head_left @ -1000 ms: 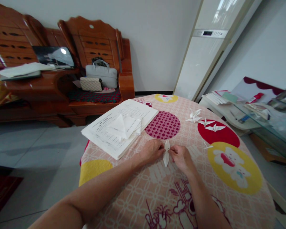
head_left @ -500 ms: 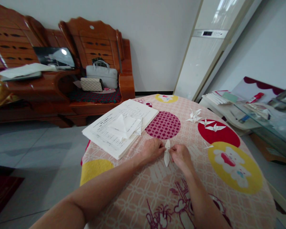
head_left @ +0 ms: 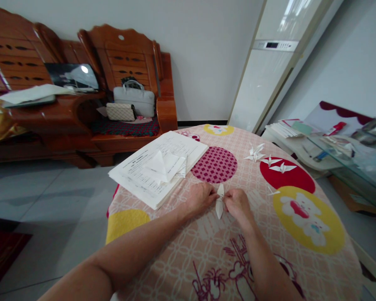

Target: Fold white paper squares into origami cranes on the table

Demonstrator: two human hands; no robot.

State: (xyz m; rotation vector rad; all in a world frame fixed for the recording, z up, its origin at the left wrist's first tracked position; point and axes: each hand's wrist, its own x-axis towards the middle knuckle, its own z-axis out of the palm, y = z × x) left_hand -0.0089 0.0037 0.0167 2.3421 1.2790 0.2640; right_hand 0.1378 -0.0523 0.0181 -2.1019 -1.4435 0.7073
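Left hand (head_left: 202, 197) and right hand (head_left: 237, 202) come close together near the middle of a round table, fingertips of each pinching a slim folded paper piece (head_left: 219, 207); it lies between them, one pointed end toward the far side and the other toward the near; beneath spreads a pink tablecloth (head_left: 163, 267) with a pale lattice, a checked plum spot (head_left: 214, 164), a red spot (head_left: 296, 180) and, at right, a yellow spot (head_left: 334, 236) with two white bears; folded paper birds (head_left: 283, 168) sit at far right, some clustered, two on or by the red; a thin folded scrap (head_left: 273, 192) lies nearer; to the left rests a stack of printed sheets (head_left: 138, 175), a folded white sheet (head_left: 163, 167) on top.

Beyond, at far left, a glossy wooden chair (head_left: 125, 52) bears a grey bag (head_left: 138, 101) and a quilted purse (head_left: 120, 112); grey floor tiles (head_left: 56, 200) stretch at left; a tall white cabinet (head_left: 253, 83) stands at far right against a pale wall (head_left: 203, 62); a glass shelf (head_left: 351, 169) juts in at right.

Lines of print and a bolder heading cross the sheets, too small to read; the cabinet's panel (head_left: 275, 45) shows a dark display and tiny marks, likewise illegible.
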